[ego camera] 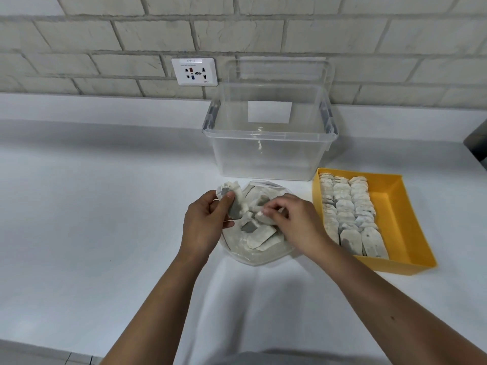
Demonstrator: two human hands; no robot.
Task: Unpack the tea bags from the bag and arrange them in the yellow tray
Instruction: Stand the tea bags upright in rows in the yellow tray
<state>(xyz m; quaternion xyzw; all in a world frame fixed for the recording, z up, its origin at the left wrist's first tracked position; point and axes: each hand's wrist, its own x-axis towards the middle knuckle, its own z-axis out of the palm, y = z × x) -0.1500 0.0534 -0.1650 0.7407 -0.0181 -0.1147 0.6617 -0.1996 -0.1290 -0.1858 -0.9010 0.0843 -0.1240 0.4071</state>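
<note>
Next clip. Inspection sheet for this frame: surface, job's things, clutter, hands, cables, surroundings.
Surface: white counter, no spills seen.
Job's things: clear bag lies on it, loose tea bags inside; yellow tray to its right holds three rows of tea bags along its left side.
Clutter: clear bin behind the bag.
Hands: left hand holds a bunch of tea bags; right hand pinches a single tea bag over the bag.
Cables: nothing seen.
Surroundings: brick wall, wall socket with nothing plugged in.

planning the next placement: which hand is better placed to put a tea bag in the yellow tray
Probably right: the right hand pinches a tea bag and lies nearest the yellow tray.
</note>
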